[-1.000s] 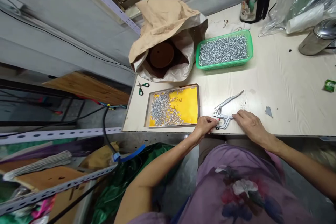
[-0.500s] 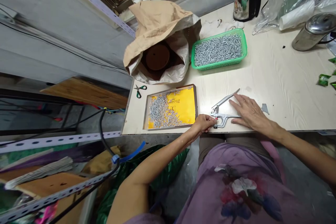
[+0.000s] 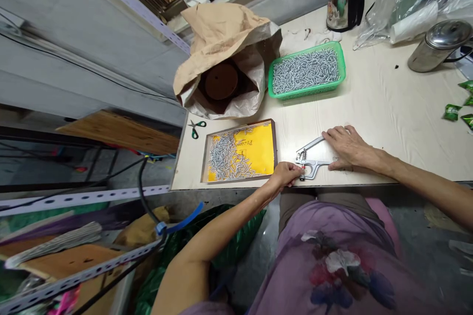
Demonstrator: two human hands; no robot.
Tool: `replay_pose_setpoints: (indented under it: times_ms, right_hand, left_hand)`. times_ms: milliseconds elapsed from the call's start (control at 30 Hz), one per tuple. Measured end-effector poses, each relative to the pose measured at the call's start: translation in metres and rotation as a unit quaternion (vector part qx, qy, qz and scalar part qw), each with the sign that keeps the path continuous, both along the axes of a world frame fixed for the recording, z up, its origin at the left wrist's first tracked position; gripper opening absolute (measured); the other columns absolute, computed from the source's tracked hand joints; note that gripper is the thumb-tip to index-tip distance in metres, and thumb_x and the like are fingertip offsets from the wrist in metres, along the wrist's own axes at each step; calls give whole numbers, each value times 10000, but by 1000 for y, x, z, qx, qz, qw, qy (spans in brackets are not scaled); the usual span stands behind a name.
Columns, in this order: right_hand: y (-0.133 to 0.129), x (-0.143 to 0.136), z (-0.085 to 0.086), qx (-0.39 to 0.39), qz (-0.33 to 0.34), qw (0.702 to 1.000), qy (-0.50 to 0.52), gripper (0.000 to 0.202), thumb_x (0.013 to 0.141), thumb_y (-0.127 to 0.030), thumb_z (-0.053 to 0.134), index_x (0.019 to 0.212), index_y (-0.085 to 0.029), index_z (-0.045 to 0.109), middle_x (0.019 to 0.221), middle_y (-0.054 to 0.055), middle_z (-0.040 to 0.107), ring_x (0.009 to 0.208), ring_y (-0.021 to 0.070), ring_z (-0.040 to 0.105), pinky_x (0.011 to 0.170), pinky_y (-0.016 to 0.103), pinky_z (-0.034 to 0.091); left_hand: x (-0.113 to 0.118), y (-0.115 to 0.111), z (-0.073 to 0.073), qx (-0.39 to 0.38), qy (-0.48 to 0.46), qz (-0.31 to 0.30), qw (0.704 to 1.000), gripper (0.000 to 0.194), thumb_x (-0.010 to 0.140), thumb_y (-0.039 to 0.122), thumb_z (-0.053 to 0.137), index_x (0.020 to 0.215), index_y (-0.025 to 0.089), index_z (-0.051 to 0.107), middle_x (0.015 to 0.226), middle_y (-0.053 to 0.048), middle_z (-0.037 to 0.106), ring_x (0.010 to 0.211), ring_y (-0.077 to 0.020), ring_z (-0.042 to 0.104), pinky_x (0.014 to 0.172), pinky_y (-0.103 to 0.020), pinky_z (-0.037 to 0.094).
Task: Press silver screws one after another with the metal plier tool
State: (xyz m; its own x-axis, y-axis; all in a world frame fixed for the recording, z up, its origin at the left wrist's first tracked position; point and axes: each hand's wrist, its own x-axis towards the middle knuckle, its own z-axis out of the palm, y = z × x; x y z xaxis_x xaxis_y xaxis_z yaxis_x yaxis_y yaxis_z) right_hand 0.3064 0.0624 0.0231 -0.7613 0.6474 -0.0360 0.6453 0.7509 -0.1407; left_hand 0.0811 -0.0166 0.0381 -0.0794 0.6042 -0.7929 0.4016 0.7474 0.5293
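A pair of grey snap-fastener pliers (image 3: 315, 164) lies at the table's front edge, jaws to the left and handles spread apart. My right hand (image 3: 349, 148) is around the handle ends, fingers over the upper handle and thumb by the lower one. At the jaws, my left hand (image 3: 286, 174) has thumb and fingertips pinched together; whatever they hold is too small to make out. Just left of that hand is a shallow tray (image 3: 275, 145) with a yellow lining and many small silvery metal pieces (image 3: 223, 155).
Behind the pliers stands a green basket (image 3: 343, 64) full of similar silvery pieces. An open paper sack (image 3: 225, 24) is beside it. Green-handled scissors (image 3: 196, 129) lie at the left edge. A kettle (image 3: 343, 0), a metal jug (image 3: 432, 47) and green packets (image 3: 451, 112) are farther right.
My right hand has closed from spread fingers onto the pliers' handles, and the upper handle has come down a little. My left hand stays at the jaws.
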Motion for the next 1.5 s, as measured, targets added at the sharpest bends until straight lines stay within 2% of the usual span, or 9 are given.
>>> replay_pose_setpoints:
  times_ms: [133,233,367,567,700,933,1067,1267,1500]
  right_hand:
    - [-6,-2,9,-9,-12,1000,-25,674,700,-574,716,1171,-112,577,1090,167,624,993,318,509,840,411,325]
    - [-13,-3,12,-7,-12,1000,-24,505,741,-477,731,1069,-111,613,1024,152,632,947,291,518,805,378,331]
    - [-21,-2,9,-3,-13,1000,3,352,792,-391,712,999,-121,623,967,134,631,912,272,529,780,361,349]
    - [-28,5,8,-17,-15,999,33,448,738,-388,760,1053,-115,597,1013,139,619,918,278,526,764,363,392]
    - [-34,14,11,-22,-47,998,30,609,687,-376,811,1166,-96,562,1064,144,614,950,286,521,755,353,410]
    - [-45,15,9,0,-45,998,43,249,819,-239,698,1026,-122,623,944,106,625,891,248,517,748,338,365]
    - [-45,12,5,3,-28,998,56,59,883,-160,586,900,-154,642,854,81,620,830,224,507,715,325,332]
    - [-41,7,3,-19,-27,998,57,184,927,-130,496,827,-165,646,757,59,605,754,199,506,688,321,324]
    - [-18,28,9,-51,4,995,91,381,877,-373,630,1190,-157,595,1142,132,636,1002,260,553,816,361,418]
  left_hand:
    - [-1,-4,1,10,30,-47,998,186,842,242,656,708,113,649,415,92,411,349,-40,353,397,-174,282]
    - [2,-11,5,133,139,-128,973,197,844,276,656,717,126,669,552,33,541,492,-81,503,515,-200,404]
    - [18,-10,4,375,237,-269,855,160,881,286,626,974,164,675,981,-73,673,928,-200,628,795,-307,513]
    - [38,24,-15,470,159,-448,744,630,875,363,646,1402,153,371,1382,-183,508,1242,-298,501,1029,-470,450]
    - [37,33,-18,451,144,-490,732,710,868,337,658,1438,141,283,1288,-175,541,1155,-294,532,987,-468,472]
    - [43,24,-13,431,201,-530,702,326,939,295,549,1217,139,481,1090,-117,587,990,-255,553,870,-413,502]
    - [46,22,-16,424,200,-512,720,188,966,293,500,1087,157,544,997,-92,591,954,-238,549,809,-378,501]
    - [46,32,-18,400,185,-509,740,156,968,269,491,900,171,592,872,-68,594,934,-226,561,795,-345,501]
    - [41,10,-28,482,195,-426,741,414,973,314,478,1347,139,440,1378,-200,519,1290,-295,492,1049,-497,447]
